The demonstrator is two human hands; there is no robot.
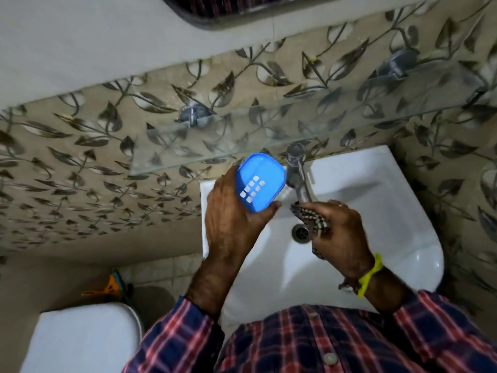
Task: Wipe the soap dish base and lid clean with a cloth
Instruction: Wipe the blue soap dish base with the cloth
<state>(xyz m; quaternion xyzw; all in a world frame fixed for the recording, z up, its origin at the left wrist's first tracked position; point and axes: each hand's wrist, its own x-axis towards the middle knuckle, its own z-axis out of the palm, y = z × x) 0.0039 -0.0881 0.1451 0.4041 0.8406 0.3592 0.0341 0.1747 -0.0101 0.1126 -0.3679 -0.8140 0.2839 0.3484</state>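
My left hand [231, 219] holds the blue soap dish base [259, 181] tilted above the left rim of the white sink [403, 211]; its hollow side with several square drain holes faces me. To the right, my right hand [341, 232] is closed around a bunched dark checked cloth [313, 219] over the basin, just under the tap. Cloth and dish are a short gap apart. A pale object [283, 193] peeks out behind the dish on the sink ledge; I cannot tell whether it is the lid.
A chrome tap [298, 173] stands at the back of the sink, the drain [301, 232] below it. A glass shelf [269, 130] juts from the leaf-patterned tiled wall above. A white toilet cistern [83, 337] sits lower left.
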